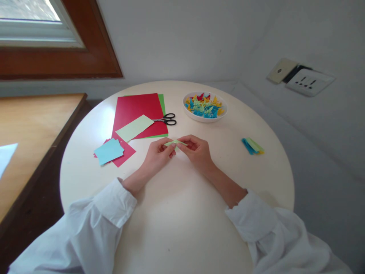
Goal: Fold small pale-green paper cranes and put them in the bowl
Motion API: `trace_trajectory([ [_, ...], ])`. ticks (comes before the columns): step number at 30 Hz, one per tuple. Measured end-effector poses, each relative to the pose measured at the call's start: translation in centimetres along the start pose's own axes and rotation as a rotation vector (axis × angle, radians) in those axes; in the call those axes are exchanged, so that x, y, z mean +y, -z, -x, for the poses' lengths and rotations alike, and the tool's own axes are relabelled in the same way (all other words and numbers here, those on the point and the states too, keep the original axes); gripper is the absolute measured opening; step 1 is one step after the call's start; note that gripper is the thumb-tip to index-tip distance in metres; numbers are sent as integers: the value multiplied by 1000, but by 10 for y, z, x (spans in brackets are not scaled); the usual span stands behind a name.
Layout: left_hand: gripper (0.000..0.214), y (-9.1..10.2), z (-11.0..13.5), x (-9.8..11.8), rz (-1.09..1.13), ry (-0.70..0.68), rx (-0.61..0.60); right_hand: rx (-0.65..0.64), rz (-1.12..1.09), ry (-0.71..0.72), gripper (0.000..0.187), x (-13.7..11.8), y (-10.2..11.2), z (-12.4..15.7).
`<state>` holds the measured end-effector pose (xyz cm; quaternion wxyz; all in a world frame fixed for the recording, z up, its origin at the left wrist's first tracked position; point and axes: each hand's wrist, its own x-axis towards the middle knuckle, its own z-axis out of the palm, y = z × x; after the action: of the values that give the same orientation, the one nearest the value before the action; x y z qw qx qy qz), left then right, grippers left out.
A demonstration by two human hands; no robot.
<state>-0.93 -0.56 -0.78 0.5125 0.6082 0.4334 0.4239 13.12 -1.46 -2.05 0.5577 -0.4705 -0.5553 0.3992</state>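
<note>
A small piece of folded light green paper (pixel 176 142) is held just above the middle of the round table. My left hand (pixel 161 151) pinches its left side between thumb and fingers. On the right side, my right hand (pixel 196 147) grips the same paper, with both thumbs close together near its centre. Parts of the paper are hidden behind the thumbs. Beyond the hands lie scissors with black handles (pixel 170 119), their blades partly under a light green paper strip (pixel 135 128).
Red sheets (pixel 138 106) lie at the back left over green ones. Nearer are cut blue squares (pixel 109 151) on red pieces. A white bowl (pixel 205 119) holds several colourful folded paper cranes. Small folded papers (pixel 253 145) rest at the right of the white table (pixel 176 228).
</note>
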Motion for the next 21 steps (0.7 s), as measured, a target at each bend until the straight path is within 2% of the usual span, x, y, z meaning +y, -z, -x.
trace_trajectory([
  [21, 19, -1, 0, -2, -59, -29, 14, 4, -63, -36, 20, 3, -2, -2],
])
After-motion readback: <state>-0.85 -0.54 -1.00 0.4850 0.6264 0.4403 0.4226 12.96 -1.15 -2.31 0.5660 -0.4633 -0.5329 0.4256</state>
